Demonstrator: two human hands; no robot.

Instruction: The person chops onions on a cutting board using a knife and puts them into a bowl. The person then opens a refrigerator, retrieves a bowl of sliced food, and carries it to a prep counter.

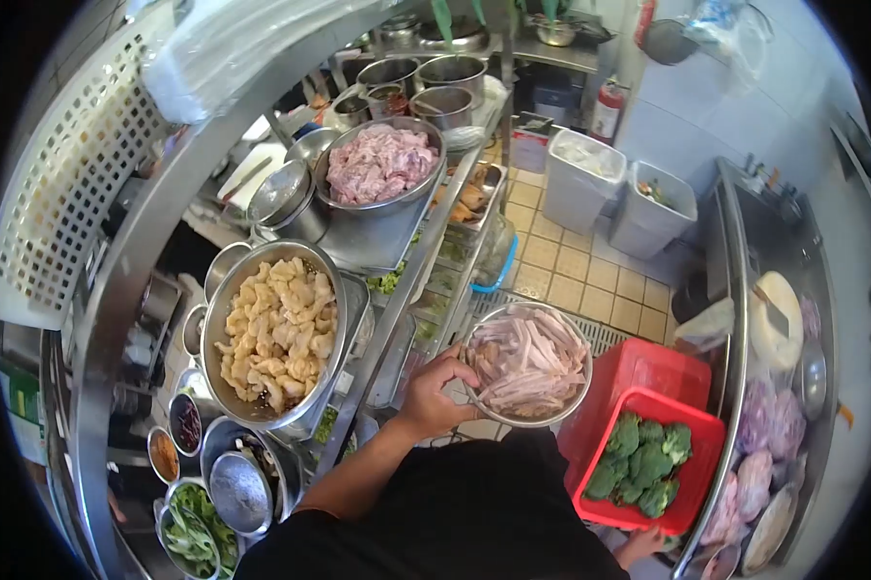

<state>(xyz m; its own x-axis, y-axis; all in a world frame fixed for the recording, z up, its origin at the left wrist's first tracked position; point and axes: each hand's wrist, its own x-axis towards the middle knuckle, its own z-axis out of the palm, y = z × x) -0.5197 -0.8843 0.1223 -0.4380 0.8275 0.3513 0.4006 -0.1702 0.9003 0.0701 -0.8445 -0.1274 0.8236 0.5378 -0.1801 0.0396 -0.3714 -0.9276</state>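
My left hand [434, 396] is closed on the rim of a round metal bowl [484, 398], thumb over the edge. Pale strips of sliced meat [527, 362] fill the bowl, which is held in front of my body. Low on the right, my right hand [640, 546] is closed at the near rim of a red plastic tub [698, 483]; its fingers are only partly visible. Dark green broccoli heads [643, 464] lie in this tub. A second red tub [663, 358] is right behind it.
Left of me, a metal counter carries a bowl of yellowish battered pieces [276, 333], a bowl of raw pink meat [379, 164] and leafy greens [196, 527]. Two grey bins [582, 184] stand on the tiled floor ahead. A steel sink unit [740, 261] runs along the right.
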